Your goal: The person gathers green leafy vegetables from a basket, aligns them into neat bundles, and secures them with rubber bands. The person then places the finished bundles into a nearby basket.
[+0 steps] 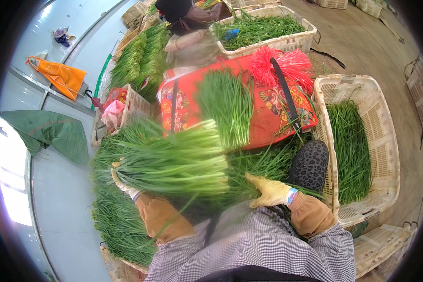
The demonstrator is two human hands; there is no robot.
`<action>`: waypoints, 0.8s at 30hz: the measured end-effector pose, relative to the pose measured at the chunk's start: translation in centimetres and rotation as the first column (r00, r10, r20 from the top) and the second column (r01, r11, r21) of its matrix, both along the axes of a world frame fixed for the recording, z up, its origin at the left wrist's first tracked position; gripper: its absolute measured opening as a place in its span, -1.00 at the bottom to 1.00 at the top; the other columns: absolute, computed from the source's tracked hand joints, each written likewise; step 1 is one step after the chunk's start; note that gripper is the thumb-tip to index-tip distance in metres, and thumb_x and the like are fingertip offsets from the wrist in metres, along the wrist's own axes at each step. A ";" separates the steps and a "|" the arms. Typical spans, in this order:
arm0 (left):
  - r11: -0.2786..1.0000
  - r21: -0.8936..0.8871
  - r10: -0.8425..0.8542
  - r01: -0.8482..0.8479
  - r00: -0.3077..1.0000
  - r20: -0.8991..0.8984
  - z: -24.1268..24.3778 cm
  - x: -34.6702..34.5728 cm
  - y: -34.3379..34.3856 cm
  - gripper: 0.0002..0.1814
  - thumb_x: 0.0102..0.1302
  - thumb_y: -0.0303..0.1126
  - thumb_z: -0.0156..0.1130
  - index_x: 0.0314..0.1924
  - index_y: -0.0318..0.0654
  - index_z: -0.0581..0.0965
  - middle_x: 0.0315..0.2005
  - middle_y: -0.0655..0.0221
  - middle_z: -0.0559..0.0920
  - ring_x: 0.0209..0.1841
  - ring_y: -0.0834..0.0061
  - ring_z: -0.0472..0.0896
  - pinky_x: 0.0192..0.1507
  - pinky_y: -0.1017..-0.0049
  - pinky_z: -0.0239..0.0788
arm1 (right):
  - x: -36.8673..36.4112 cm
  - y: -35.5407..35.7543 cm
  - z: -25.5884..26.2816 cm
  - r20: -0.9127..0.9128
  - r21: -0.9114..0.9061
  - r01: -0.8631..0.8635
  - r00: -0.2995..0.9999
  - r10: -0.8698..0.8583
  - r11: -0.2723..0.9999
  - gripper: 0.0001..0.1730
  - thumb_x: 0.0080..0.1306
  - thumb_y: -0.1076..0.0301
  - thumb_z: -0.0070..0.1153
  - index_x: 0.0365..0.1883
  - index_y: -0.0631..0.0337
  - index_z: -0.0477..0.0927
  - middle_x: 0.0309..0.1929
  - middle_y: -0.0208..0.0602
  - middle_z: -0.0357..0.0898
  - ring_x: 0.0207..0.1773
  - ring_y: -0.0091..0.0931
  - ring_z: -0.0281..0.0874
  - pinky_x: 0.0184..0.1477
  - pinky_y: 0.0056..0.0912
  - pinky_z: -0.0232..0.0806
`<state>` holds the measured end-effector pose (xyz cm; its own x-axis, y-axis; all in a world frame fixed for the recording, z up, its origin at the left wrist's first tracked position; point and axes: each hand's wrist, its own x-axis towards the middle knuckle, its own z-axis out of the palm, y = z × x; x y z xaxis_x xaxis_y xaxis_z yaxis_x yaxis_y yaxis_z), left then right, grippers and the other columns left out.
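A large bunch of garlic chives (176, 162) lies in my gloved left hand (125, 183), which grips it by the leafy end. Its pale stem ends point right and are blurred by motion. My right hand (272, 191), in a yellowish glove, hangs with fingers apart and nothing between them, just right of those stem ends. In front, a smaller batch of chives (229, 105) rests on a red patterned fabric bag (259, 132). Loose chives (257, 164) cover the area under the bag's near edge. On my left, a big heap of chives (120, 218) reaches past my forearm.
A plastic crate (380, 137) on my right holds chives (349, 155). Another chive-filled crate (268, 49) stands farther off, by a person (187, 21). A leopard-print shoe or knee cover (309, 164) presses beside the right crate. Left of me runs a pale panel wall (60, 194).
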<state>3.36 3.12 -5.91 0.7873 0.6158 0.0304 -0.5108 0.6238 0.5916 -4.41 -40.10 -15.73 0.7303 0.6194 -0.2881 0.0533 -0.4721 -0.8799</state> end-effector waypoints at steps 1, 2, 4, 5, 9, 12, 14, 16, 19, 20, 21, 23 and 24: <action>0.999 -0.020 -0.031 0.032 0.998 0.047 -0.3 0.0 0.5 -0.60 0.31 -0.10 0.19 0.05 -0.15 0.56 -0.06 0.36 0.60 0.07 0.36 0.48 0.27 0.27 0.24 | 0.4 0.4 0.7 0.038 0.052 0.037 0.999 -0.039 0.998 0.00 0.25 -0.03 0.19 0.48 0.31 0.02 0.38 0.22 0.22 0.42 -0.19 0.26 0.39 -0.30 0.14; 0.997 0.074 -0.023 0.024 1.000 -0.008 -0.8 -0.4 0.8 -0.62 0.29 -0.12 0.21 0.00 -0.17 0.58 -0.08 0.36 0.62 0.07 0.37 0.48 0.25 0.25 0.27 | 1.1 1.2 0.3 -0.117 0.357 0.090 0.992 -0.051 0.930 0.12 0.26 -0.05 0.22 0.49 0.40 -0.15 0.44 0.25 0.09 0.49 -0.22 0.14 0.44 -0.35 0.08; 0.995 0.032 -0.095 0.094 0.995 0.021 -2.3 0.0 0.4 -0.63 0.29 -0.13 0.22 -0.01 -0.18 0.59 -0.07 0.34 0.62 0.07 0.35 0.48 0.24 0.22 0.29 | 1.5 3.5 2.0 -0.319 0.406 0.270 0.937 -0.141 0.873 -0.20 0.34 0.05 0.15 0.37 0.38 0.19 0.27 0.19 0.36 0.31 -0.25 0.36 0.30 -0.26 0.22; 0.992 0.017 -0.126 0.126 0.991 0.038 -2.9 0.1 0.4 -0.63 0.28 -0.14 0.22 -0.01 -0.18 0.59 -0.06 0.33 0.62 0.07 0.34 0.48 0.23 0.21 0.30 | 2.0 4.2 3.5 -0.336 0.243 0.270 0.924 -0.180 0.932 -0.32 0.36 0.08 0.13 0.30 0.37 0.33 0.16 0.15 0.47 0.21 -0.25 0.45 0.23 -0.22 0.29; 0.999 0.028 -0.031 0.032 0.999 -0.042 -3.8 0.8 2.0 -0.64 0.27 -0.13 0.24 -0.03 -0.17 0.60 -0.05 0.29 0.62 0.12 0.29 0.47 0.28 0.19 0.24 | -0.1 4.0 2.5 -0.313 0.426 0.384 0.912 -0.264 0.820 -0.72 0.45 0.32 -0.05 -0.04 0.39 0.49 -0.24 -0.25 0.63 -0.24 -0.50 0.57 -0.20 -0.47 0.43; 0.997 0.040 -0.074 0.073 0.997 0.027 -2.8 0.1 1.1 -0.65 0.31 -0.10 0.18 -0.03 -0.14 0.60 -0.02 0.27 0.61 0.09 0.28 0.49 0.25 0.17 0.29 | -1.4 1.7 -2.5 -0.461 0.528 0.474 0.857 -0.231 0.704 -0.67 0.44 0.33 0.02 0.08 0.34 0.47 -0.05 -0.15 0.59 0.01 -0.42 0.53 0.05 -0.36 0.40; 0.996 0.076 -0.049 0.047 0.999 0.024 -2.9 0.2 0.7 -0.64 0.31 -0.09 0.17 -0.01 -0.12 0.60 -0.01 0.28 0.60 0.10 0.28 0.48 0.26 0.18 0.27 | -1.8 2.5 -3.4 -0.348 0.644 0.290 0.935 -0.066 0.708 -0.30 0.32 0.21 0.20 0.34 0.29 0.24 0.28 0.06 0.33 0.36 -0.28 0.25 0.35 -0.24 0.19; 0.997 0.042 -0.069 0.068 0.997 0.026 -3.3 1.2 -0.6 -0.62 0.32 -0.09 0.16 0.02 -0.12 0.59 0.00 0.30 0.59 0.11 0.30 0.48 0.28 0.20 0.26 | -0.8 5.2 -3.8 -0.110 0.631 0.009 0.991 0.079 0.776 0.16 0.13 0.06 0.38 0.50 0.28 -0.08 0.48 0.22 0.00 0.54 -0.15 -0.05 0.45 -0.17 0.07; 0.992 -0.085 -0.095 0.098 0.995 0.045 -3.3 1.1 -1.5 -0.59 0.33 -0.09 0.16 0.07 -0.15 0.58 -0.01 0.33 0.60 0.13 0.36 0.47 0.30 0.22 0.24 | -0.9 8.1 2.6 -0.308 0.618 0.196 0.951 0.006 0.762 -0.18 0.22 0.13 0.27 0.38 0.20 0.24 0.24 0.18 0.42 0.35 -0.22 0.35 0.28 -0.28 0.28; 0.979 -0.038 -0.195 0.199 0.976 0.098 -3.8 0.9 -0.4 -0.58 0.34 -0.09 0.16 0.08 -0.16 0.57 -0.04 0.36 0.61 0.12 0.40 0.47 0.30 0.22 0.23 | -1.0 8.2 2.2 -0.271 0.549 0.199 0.961 -0.053 0.811 -0.31 0.25 0.16 0.21 0.30 0.19 0.31 0.11 0.13 0.50 0.23 -0.23 0.45 0.19 -0.27 0.33; 0.984 0.020 -0.177 0.175 0.980 0.096 -3.8 1.0 -0.4 -0.59 0.34 -0.09 0.15 0.07 -0.15 0.57 -0.04 0.37 0.61 0.12 0.40 0.46 0.30 0.22 0.23 | -1.3 7.7 1.1 -0.228 0.471 0.218 0.966 -0.121 0.855 -0.44 0.27 0.20 0.14 0.22 0.17 0.39 -0.02 0.07 0.59 0.11 -0.24 0.55 0.10 -0.26 0.39; 0.986 0.143 -0.105 0.090 0.989 0.102 -3.4 0.3 0.8 -0.60 0.35 -0.09 0.15 0.06 -0.15 0.58 -0.05 0.38 0.62 0.12 0.41 0.46 0.30 0.23 0.23 | -1.7 5.8 1.2 0.056 0.331 0.228 0.964 -0.260 0.916 -0.72 0.32 0.25 -0.07 -0.10 0.13 0.57 -0.39 -0.06 0.67 -0.31 -0.18 0.66 -0.21 -0.12 0.45; 0.977 0.123 -0.192 0.176 0.972 0.134 -3.0 0.1 1.6 -0.63 0.37 -0.09 0.13 0.03 -0.14 0.59 -0.08 0.41 0.62 0.12 0.40 0.45 0.29 0.24 0.24 | -1.9 4.8 -0.4 0.190 0.179 0.211 0.951 -0.244 0.961 -0.73 0.32 0.25 -0.07 -0.12 0.13 0.56 -0.37 -0.04 0.66 -0.32 -0.13 0.64 -0.22 -0.07 0.45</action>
<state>3.46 4.68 -8.87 0.8690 0.4476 0.2111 -0.4784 0.6507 0.5897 -6.35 -35.25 -16.16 0.8905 0.4541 -0.0282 0.1503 -0.3522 -0.9238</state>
